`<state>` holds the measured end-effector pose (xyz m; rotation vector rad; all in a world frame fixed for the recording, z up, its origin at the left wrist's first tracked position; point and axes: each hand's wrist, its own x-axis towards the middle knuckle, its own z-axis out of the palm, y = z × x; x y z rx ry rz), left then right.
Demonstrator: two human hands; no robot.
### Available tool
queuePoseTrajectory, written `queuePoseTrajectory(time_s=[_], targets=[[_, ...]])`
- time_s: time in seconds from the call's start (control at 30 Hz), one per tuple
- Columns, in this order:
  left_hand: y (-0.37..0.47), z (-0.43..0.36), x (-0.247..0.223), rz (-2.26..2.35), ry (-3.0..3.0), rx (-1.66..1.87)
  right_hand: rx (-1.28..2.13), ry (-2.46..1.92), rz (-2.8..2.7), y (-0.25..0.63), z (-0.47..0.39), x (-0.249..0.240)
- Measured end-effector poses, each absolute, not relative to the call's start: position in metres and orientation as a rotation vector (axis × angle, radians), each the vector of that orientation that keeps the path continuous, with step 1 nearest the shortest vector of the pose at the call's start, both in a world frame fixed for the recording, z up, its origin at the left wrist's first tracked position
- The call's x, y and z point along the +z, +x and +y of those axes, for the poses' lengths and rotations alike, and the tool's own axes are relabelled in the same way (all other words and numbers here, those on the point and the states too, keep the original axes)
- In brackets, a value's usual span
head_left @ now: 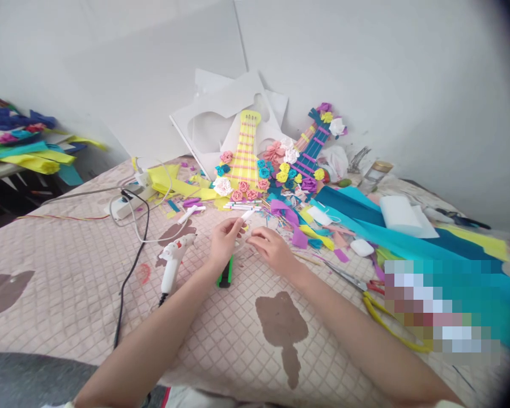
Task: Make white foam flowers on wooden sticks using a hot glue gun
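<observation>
Pinched between the thumb and fingers of my left hand is a small white strip, its end pointing up and away. Just to the right, my right hand has its fingertips drawn together close to the left fingers; whatever they hold is too small to make out. Below the left hand lies a green and black utility knife, partly covered. A white glue gun rests left of my left forearm. Several white strips lie beyond the hands.
A yellow paper guitar and a blue one, both with paper roses, lean against white board cutouts. Yellow-handled scissors and teal paper lie right. A power strip with cables stands left. Paper scraps litter the cloth.
</observation>
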<state>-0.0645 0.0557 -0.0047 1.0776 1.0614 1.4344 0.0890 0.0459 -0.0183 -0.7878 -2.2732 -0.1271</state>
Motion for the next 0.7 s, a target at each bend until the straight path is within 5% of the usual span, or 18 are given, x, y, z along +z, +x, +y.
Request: queuePoseTrajectory(time_s=[0.7], targets=[[-0.043, 0.024, -0.002, 0.726, 0.686, 0.711, 0.052, -0.792, -1.933, 0.151, 0.004, -0.016]])
